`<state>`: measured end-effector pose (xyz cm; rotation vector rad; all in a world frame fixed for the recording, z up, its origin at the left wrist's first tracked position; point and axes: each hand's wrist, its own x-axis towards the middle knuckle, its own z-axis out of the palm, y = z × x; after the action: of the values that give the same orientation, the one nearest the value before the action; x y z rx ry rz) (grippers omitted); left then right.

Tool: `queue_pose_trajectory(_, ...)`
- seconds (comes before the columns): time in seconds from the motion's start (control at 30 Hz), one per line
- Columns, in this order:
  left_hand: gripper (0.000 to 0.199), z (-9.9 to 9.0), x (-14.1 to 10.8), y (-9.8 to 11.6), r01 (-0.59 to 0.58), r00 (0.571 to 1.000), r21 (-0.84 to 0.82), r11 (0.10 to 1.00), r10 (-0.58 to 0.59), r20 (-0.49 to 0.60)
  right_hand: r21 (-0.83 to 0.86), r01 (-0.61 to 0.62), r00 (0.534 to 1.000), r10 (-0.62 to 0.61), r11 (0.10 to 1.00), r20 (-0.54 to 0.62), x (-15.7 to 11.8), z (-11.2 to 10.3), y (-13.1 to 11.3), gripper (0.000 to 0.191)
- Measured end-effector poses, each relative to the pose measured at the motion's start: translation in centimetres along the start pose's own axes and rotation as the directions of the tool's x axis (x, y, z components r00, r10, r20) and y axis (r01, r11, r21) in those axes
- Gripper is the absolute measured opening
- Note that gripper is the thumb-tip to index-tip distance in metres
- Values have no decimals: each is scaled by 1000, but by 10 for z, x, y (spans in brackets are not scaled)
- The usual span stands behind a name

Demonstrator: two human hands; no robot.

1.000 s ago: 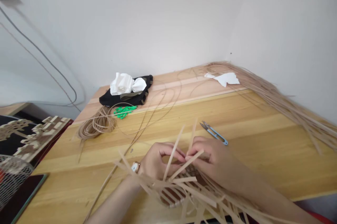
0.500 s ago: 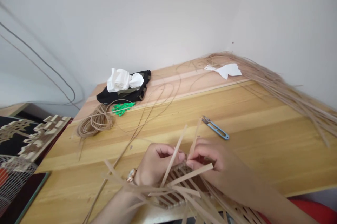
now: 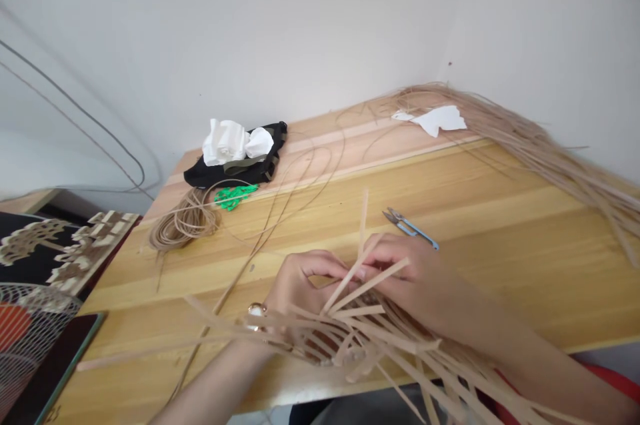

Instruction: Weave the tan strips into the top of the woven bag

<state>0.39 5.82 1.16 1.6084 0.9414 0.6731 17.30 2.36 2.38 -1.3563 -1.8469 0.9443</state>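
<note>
A partly woven piece of flat tan strips sits at the table's front edge, its loose ends fanning out in several directions. My left hand, with a watch on the wrist, pinches the far edge of the weave. Close beside it, my right hand is closed, thumb and fingers pressed together on a strip among the upright ends. The fingertips of both hands almost meet, and crossing strips partly cover them. Just beyond my right hand lie blue-handled thread snips, their blades apart.
A coil of tan strip, a green bundle and a black bag with white tissue lie at the back left. Long loose strips and a white paper scrap lie back right. A dark phone-like slab rests front left.
Both hands and the weave have shifted slightly up in view. The strip ends have swung round, with more of them now spreading to the lower right and far left.
</note>
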Motion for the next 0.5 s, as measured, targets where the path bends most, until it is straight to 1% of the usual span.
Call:
queue_pose_trajectory(0.07,19,-2,2,0,-32,999,72,997,32,12,4,10,1000,-10,1000,2,2,0,-1,19)
queue_pose_trajectory(0.13,21,-4,3,2,-28,999,150,988,24,30,17,33,999,-34,999,2,3,0,-1,21)
queue_pose_trajectory(0.2,24,-5,3,4,-14,999,192,981,5,43,33,60,998,-60,998,-1,3,0,-1,21)
queue_pose_trajectory(0.27,27,-6,4,5,-8,998,201,980,-3,58,46,72,997,-72,996,-4,3,1,-1,20)
queue_pose_trajectory(0.37,28,-6,3,4,-37,997,191,981,24,72,47,49,999,-50,998,11,1,0,0,21)
queue_pose_trajectory(0.5,23,-6,2,-1,-39,998,180,983,31,46,-32,-18,999,19,999,43,-4,-2,-2,13)
